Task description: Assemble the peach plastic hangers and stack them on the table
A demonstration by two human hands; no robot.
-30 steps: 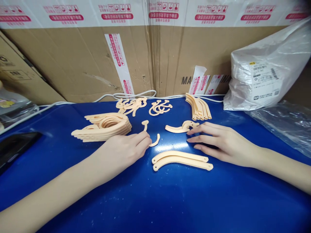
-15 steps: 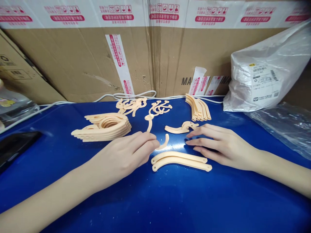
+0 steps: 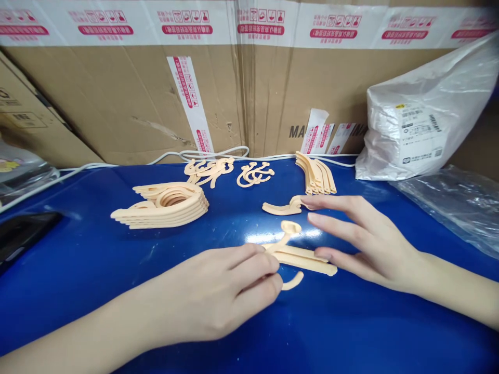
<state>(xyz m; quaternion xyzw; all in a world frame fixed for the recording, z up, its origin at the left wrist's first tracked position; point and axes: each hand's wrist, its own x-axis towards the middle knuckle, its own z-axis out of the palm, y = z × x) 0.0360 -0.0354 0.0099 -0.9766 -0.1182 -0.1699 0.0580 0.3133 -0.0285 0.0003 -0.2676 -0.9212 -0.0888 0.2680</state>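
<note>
My left hand (image 3: 234, 291) is closed on a beige plastic hook (image 3: 291, 227); its oval end points up and away, and its curved end shows past my fingers. Just behind the hook, two long curved beige bars (image 3: 307, 259) lie side by side on the blue table, partly covered by my hand. My right hand (image 3: 362, 244) is open, fingers spread, over the bars' right ends. Its forefinger overlaps one end of a curved beige piece (image 3: 281, 209); whether it touches cannot be seen.
A stack of beige frames with round openings (image 3: 163, 208) sits at left. Loose hooks (image 3: 255, 174), tangled curved pieces (image 3: 210, 170) and more bars (image 3: 317, 174) lie along the back. A white cable (image 3: 218, 154), cardboard boxes (image 3: 136, 98), a plastic bag (image 3: 413, 130) and a dark phone-like object (image 3: 27, 234) surround them.
My left hand has moved right and nearer to me, carrying the hook over the bars and turning it. The fingers of my right hand have spread wider, the forefinger now overlapping the curved piece.
</note>
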